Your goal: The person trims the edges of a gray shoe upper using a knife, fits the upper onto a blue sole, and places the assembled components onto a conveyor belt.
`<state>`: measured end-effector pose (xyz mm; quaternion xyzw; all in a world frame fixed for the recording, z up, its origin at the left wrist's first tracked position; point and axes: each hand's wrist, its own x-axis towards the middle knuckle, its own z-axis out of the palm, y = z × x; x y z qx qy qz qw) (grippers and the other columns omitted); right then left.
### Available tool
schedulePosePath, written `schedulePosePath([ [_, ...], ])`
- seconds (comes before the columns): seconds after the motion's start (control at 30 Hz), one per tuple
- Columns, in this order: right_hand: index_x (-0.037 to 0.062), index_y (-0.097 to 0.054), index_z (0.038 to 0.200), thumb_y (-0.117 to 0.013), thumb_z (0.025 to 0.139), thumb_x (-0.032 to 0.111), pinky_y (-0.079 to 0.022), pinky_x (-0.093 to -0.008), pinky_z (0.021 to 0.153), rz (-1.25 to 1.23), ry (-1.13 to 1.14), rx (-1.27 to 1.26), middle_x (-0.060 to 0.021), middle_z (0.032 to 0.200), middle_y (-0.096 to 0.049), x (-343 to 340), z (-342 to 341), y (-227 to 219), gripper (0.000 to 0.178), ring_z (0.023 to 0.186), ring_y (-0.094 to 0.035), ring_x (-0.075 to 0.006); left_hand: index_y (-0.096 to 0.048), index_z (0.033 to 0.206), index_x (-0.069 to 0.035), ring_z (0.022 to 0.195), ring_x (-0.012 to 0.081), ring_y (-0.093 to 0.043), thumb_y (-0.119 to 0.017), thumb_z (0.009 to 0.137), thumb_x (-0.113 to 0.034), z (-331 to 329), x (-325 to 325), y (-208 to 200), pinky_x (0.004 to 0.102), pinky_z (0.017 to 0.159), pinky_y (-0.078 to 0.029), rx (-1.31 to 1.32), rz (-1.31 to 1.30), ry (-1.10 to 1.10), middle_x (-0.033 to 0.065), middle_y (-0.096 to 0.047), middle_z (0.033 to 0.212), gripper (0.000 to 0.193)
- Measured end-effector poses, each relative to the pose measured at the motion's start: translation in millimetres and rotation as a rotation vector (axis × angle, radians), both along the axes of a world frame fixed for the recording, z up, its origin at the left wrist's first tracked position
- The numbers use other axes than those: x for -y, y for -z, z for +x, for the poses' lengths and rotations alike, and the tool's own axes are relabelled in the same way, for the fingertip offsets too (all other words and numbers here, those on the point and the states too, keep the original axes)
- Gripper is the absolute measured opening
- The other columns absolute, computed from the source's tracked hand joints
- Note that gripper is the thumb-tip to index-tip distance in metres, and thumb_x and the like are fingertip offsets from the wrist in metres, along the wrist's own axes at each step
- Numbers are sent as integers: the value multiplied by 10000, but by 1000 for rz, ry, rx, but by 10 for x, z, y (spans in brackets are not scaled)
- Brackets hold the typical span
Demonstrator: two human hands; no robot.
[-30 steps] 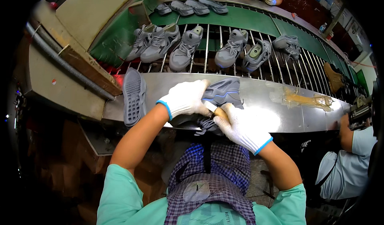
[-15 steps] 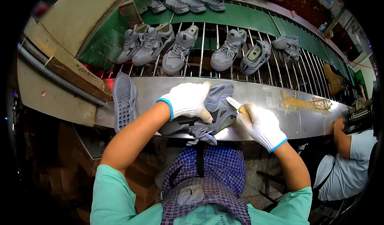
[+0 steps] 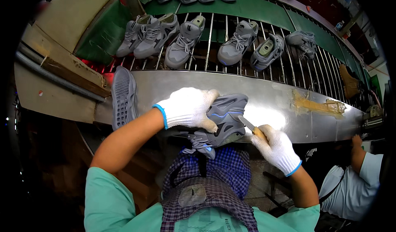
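At the steel ledge [image 3: 156,87], near middle: we have a grey shoe [image 3: 227,127] in hand, knife alongside.
Shoe tipped on its side, sole facing far, laces [image 3: 201,142] at the near edge. We note our left hand [image 3: 187,107] gripping it, thumb and index finger set apart across the shoe; other fingertips hidden. Our right hand [image 3: 275,146], right of it, has fingers curled together round the wooden handle of a knife [image 3: 248,124], blade tip by the sole's edge; contact, we cannot tell. Loose grey sole [image 3: 123,95] lies left; grey shoes [image 3: 181,48] stand on the far rollers.
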<state>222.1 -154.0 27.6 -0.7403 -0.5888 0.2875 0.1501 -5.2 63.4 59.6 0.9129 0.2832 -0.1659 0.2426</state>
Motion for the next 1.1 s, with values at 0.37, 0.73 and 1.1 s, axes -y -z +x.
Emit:
schedulePosePath([
  [0.37,0,-637,1087,-589,1094,431,-557,-387,583,177,-48,-184,-96,727,-682,-491,-200,418,433,571,-634,-241,-546,1427,24,1048,469,-738,-905,694,-558,3,-106,91,499,902,-602,-9,52,-10,293,-749,1137,1003],
  [0.73,-39,-686,1156,-673,1038,424,-594,-457,688,-33,-213,-34,-285,859,-740,-875,-393,-10,478,756,-753,-379,-547,1422,-35,1038,449,-742,-889,741,-492,-130,-60,41,505,887,-608,3,40,-19,246,-752,1141,888],
  [1.1,-19,-640,1219,-598,1071,473,-599,-499,703,-36,-131,-178,-235,857,-742,-587,-671,79,516,771,-752,-408,-493,1465,-66,1072,390,-739,-829,831,-438,-327,-25,131,491,869,-623,43,253,4,182,-696,1292,809],
])
